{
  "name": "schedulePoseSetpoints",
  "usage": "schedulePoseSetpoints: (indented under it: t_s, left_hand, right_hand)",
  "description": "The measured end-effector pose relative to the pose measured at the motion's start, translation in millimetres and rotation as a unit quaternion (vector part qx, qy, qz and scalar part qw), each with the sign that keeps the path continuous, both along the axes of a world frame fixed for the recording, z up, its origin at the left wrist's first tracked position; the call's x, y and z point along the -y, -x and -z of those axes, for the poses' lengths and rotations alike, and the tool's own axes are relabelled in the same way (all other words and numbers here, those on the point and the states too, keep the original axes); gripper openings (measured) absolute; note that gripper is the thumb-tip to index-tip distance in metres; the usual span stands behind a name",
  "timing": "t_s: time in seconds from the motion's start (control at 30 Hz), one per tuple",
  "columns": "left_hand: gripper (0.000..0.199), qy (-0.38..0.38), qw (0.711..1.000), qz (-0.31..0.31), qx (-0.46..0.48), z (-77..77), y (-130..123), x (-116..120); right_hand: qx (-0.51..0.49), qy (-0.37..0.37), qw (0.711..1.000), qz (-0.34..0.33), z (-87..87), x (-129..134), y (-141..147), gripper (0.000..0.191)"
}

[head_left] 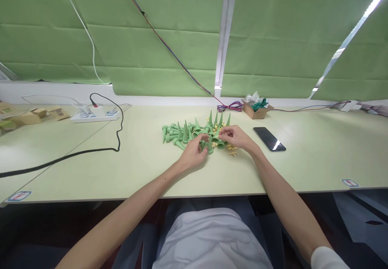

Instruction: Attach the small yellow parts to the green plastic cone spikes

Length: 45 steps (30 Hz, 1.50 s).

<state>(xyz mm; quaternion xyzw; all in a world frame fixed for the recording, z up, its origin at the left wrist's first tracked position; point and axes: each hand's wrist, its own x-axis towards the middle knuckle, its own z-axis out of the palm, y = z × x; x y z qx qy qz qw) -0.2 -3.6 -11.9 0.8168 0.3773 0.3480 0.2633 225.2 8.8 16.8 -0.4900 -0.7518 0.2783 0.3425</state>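
Observation:
My left hand [194,152] is at the near side of a pile of green plastic spikes [185,132] with wide round caps. Its thumb and index finger are apart and curved, close beside one upright green spike [210,145]; contact is hard to make out. Over the right part of the pile, my right hand [235,136] has thumb and fingertips pinched together on a small yellow piece [217,137], mostly hidden. Several small yellow T-shaped pieces [232,153] lie below the right hand. Some spikes stand point up, while others lie on their sides.
A black phone [269,139] lies right of the pile. Behind it is a small cardboard box [257,112] with clear wrap and green material, beside coiled cables [230,106]. On the left, a white power strip [95,115] feeds a black cable [75,154]. Cardboard pieces [32,116] lie farther left.

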Motion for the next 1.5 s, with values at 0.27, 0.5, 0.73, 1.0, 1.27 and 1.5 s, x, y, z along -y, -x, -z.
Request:
schedulePoseSetpoints:
  t_s: [0.27, 0.5, 0.73, 1.0, 1.27, 1.5]
  left_hand:
    - [0.036, 0.009, 1.000, -0.021, 0.006, -2.2, 1, -1]
    - [0.042, -0.019, 1.000, -0.016, 0.007, 1.3, 1, -4]
    - [0.048, -0.072, 0.997, -0.009, -0.002, 3.1, 0, -8]
    - [0.041, -0.056, 0.998, -0.014, 0.000, 8.0, -1, -8]
    - [0.029, -0.029, 0.998, -0.026, -0.039, 4.8, -3, -5]
    - [0.020, -0.030, 0.997, -0.019, -0.064, 2.0, -4, -3]
  right_hand:
    - [-0.032, -0.009, 0.999, -0.036, 17.6, -7, 11, 0.030]
    - [-0.069, -0.012, 0.995, -0.064, 23.1, -9, 19, 0.025]
    - [-0.089, -0.027, 0.994, -0.063, 24.1, -9, 21, 0.021]
    - [-0.092, -0.077, 0.992, -0.030, 25.8, -11, 22, 0.020]
    - [-0.023, -0.180, 0.980, 0.086, 28.3, -15, 18, 0.017]
    - [-0.020, -0.196, 0.976, 0.097, 26.0, -13, 19, 0.017]
